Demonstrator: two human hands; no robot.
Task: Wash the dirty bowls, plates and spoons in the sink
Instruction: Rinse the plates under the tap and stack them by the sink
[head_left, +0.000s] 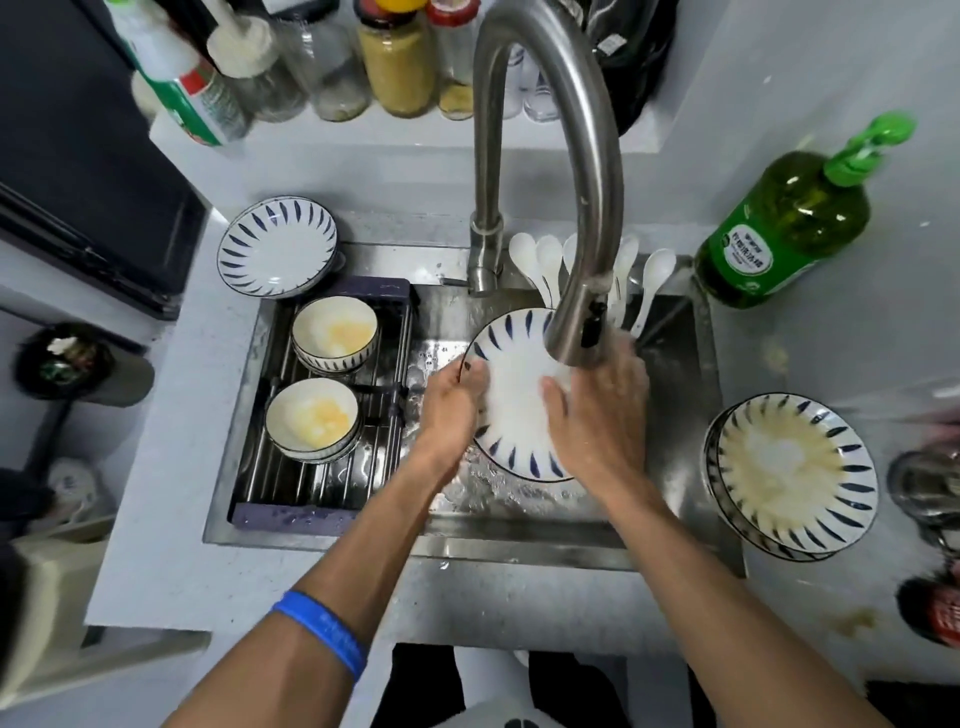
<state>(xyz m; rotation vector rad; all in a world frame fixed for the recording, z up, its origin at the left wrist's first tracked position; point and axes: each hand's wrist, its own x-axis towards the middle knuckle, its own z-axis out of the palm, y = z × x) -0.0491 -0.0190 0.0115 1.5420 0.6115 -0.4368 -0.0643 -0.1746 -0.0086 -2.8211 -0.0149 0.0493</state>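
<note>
Dirty bowls, plates and spoons lie spread around a steel sink set into a pale table. At far left a clean-looking plate with blue dashes rests on the table at the sink's back left corner. Just right of it, a dark wire rack sits across the left part of the basin and carries two stacks of bowls: the rear stack and the front stack, each top bowl smeared with yellow residue.

In the middle, the left hand grips the left rim of a blue-dashed plate, fingers curled round the edge, a blue wristband on that forearm. The plate is held tilted over the basin, directly under the head of the curved steel tap. The right hand lies on the plate's face with fingers fairly straight, pressing on the white surface; its grip is spread rather than pinching. Water shines on the basin floor below.

Behind the tap, several white spoons lean against the back wall of the sink. Further right a green bottle of dish soap stands on the table, and nearer the front a stack of soiled plates sits just beside the sink's right edge.
</note>
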